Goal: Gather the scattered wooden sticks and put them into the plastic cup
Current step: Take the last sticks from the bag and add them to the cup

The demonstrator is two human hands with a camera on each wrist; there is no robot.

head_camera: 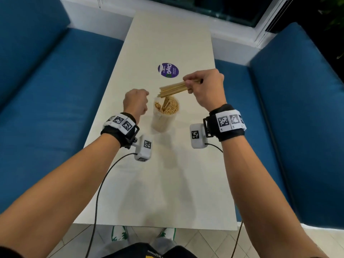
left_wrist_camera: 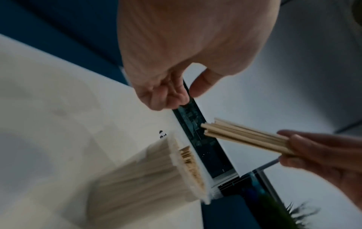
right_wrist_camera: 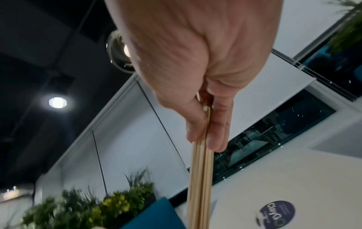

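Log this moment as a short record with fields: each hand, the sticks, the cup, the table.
right hand: grips a bundle of sticks, held above the cup
left hand: curled, holds nothing, beside the cup
plastic cup: upright on the table, already packed with sticks
table: white, bears a round purple sticker; no loose sticks seen on it
surroundings: blue benches on both sides

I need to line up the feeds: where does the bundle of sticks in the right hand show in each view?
Head: bundle of sticks centre, above the plastic cup.
Left wrist: right of centre.
Right wrist: lower centre, running downward.
Shared landmark: right hand.
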